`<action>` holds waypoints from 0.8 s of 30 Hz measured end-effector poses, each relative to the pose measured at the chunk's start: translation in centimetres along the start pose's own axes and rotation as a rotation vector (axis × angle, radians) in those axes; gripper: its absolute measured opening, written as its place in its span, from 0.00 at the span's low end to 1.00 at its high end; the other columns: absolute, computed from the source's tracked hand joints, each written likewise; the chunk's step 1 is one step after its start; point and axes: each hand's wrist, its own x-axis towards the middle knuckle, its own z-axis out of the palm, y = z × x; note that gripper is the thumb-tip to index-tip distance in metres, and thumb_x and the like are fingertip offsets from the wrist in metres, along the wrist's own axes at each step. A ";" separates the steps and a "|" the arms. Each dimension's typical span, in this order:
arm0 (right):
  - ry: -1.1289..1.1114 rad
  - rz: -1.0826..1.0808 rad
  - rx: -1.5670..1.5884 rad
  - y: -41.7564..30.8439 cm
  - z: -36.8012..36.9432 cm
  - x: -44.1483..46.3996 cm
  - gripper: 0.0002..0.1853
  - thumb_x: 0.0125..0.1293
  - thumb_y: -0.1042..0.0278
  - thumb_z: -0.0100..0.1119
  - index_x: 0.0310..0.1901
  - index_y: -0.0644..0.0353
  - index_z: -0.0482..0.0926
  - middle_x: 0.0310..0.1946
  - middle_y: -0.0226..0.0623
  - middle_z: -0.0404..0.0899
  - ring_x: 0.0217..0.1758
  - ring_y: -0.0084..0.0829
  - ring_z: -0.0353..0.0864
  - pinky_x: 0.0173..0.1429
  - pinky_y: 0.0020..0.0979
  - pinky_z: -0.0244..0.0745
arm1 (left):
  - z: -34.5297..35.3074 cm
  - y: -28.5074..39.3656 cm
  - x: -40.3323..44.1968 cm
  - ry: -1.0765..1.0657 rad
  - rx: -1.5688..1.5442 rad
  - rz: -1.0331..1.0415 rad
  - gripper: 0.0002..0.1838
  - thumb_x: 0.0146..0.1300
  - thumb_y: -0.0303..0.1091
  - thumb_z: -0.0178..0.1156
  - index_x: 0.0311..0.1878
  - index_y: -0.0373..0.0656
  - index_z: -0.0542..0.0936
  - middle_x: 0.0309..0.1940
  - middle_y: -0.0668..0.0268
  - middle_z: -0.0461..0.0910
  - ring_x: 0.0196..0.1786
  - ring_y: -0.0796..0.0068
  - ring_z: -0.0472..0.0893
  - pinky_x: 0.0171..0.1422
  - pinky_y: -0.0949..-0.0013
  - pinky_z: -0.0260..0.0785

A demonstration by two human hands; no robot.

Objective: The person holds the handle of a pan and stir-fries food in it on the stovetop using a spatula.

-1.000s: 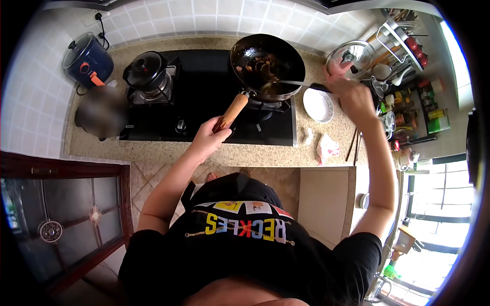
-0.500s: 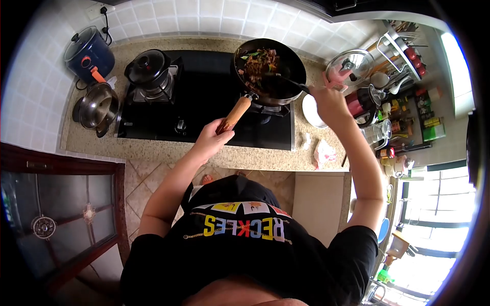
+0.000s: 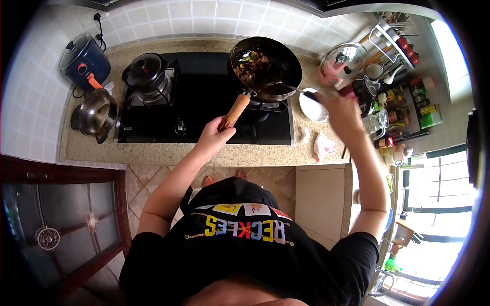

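Observation:
My left hand (image 3: 214, 138) is wrapped around the wooden handle of a black wok (image 3: 289, 56) on the right burner. Cooked food (image 3: 251, 66), brown with bits of green, lies toward the wok's left side. In my right hand (image 3: 343, 113), slightly blurred, is the dark handle of a spatula (image 3: 293, 87), whose head is at the wok's right part, near the rim. Just left of that hand a white plate (image 3: 312, 108) rests on the counter, partly below the spatula's handle.
A lidded black pot (image 3: 145, 72) sits on the left burner. Beside the hob stand a steel pan (image 3: 96, 113) and a blue cooker (image 3: 86, 64). At the right are a glass lid (image 3: 347, 53) in a pink stand, a crumpled plastic bag (image 3: 324, 147) and several bottles and utensils.
My right hand has moved right and toward me, drawing the spatula toward the wok's near right rim. The food has shifted a little to the left. My left hand keeps its grip.

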 end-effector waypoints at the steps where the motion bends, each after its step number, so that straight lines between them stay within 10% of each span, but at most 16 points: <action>1: 0.078 0.024 0.080 1.0 -1.7 -0.3 0.17 0.56 0.75 0.51 0.47 0.50 0.79 0.29 0.34 0.79 0.31 0.37 0.83 0.33 0.32 0.77 | 0.0 0.0 0.1 -0.005 0.003 0.001 0.16 0.61 0.30 0.59 0.50 0.35 0.73 0.29 0.74 0.69 0.29 0.86 0.67 0.34 0.78 0.62; 3: 0.026 0.012 0.139 1.8 -4.0 -0.5 0.24 0.55 0.80 0.48 0.51 0.47 0.79 0.33 0.40 0.80 0.36 0.40 0.82 0.40 0.38 0.77 | 0.0 -0.1 0.1 0.006 0.036 0.013 0.17 0.61 0.30 0.59 0.52 0.35 0.73 0.29 0.74 0.70 0.29 0.86 0.67 0.34 0.78 0.62; 7: -0.091 0.101 -0.010 -2.5 1.3 3.0 0.05 0.58 0.72 0.53 0.32 0.55 0.80 0.29 0.38 0.82 0.34 0.38 0.84 0.34 0.35 0.79 | 0.0 0.0 -0.1 -0.011 0.017 0.026 0.16 0.61 0.30 0.59 0.51 0.35 0.73 0.29 0.74 0.69 0.29 0.86 0.67 0.33 0.78 0.62; 9: -0.025 0.171 0.031 -3.0 4.6 4.5 0.06 0.60 0.72 0.52 0.36 0.57 0.78 0.29 0.39 0.81 0.33 0.37 0.84 0.32 0.33 0.80 | 0.0 0.1 -0.1 -0.027 -0.018 0.001 0.16 0.62 0.32 0.59 0.52 0.39 0.71 0.23 0.77 0.65 0.18 0.91 0.61 0.19 0.82 0.52; 24: -0.087 0.222 0.233 -5.2 8.7 3.4 0.24 0.59 0.77 0.46 0.60 0.59 0.67 0.34 0.49 0.80 0.36 0.47 0.82 0.38 0.41 0.77 | -0.1 0.5 -0.4 -0.074 -0.077 -0.048 0.14 0.64 0.32 0.57 0.51 0.40 0.70 0.24 0.76 0.66 0.17 0.92 0.59 0.18 0.84 0.50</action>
